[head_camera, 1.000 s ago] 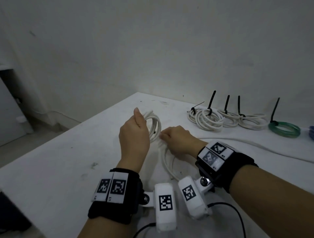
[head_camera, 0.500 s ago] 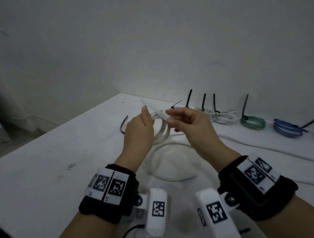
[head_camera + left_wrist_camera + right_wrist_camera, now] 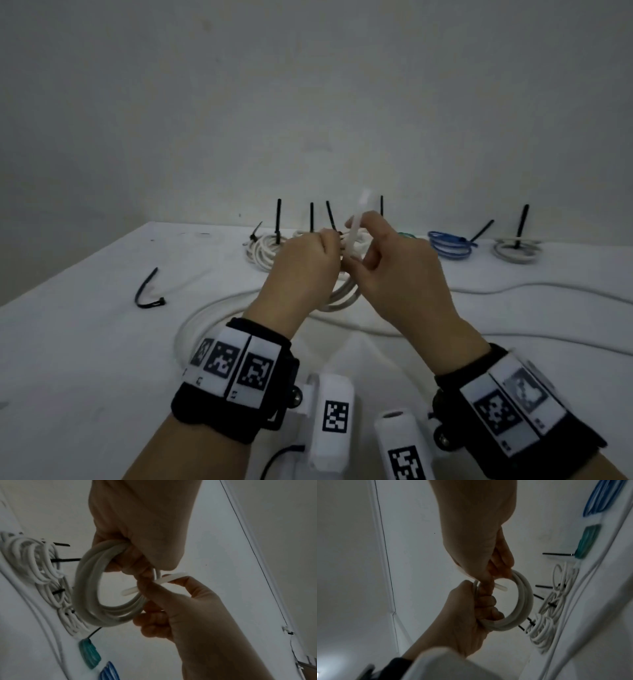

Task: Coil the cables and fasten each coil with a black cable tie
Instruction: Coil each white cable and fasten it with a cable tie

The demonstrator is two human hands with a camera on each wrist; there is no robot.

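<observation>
Both hands hold a white cable coil (image 3: pixel 346 294) up above the table (image 3: pixel 85 359). My left hand (image 3: pixel 308 263) grips the coil's turns in a fist; the left wrist view shows the fingers wrapped round the bundle (image 3: pixel 89 582). My right hand (image 3: pixel 390 270) pinches the cable's stiff end piece (image 3: pixel 359 219) between thumb and fingers beside the left fist, as the end piece (image 3: pixel 164 579) also shows from below. The same coil (image 3: pixel 523 599) hangs as a ring between both hands. A loose black cable tie (image 3: pixel 147 294) lies on the table to the left.
The uncoiled rest of the white cable (image 3: pixel 212 308) loops on the table under my hands and trails off right. Along the wall lie tied coils with black ties upright: white ones (image 3: pixel 263 251), a blue one (image 3: pixel 448 245), a grey one (image 3: pixel 517 251).
Both hands have lifted off the table with the coil. The right hand came up from the loose cable and now pinches the end piece at the coil. The view has swung right.
</observation>
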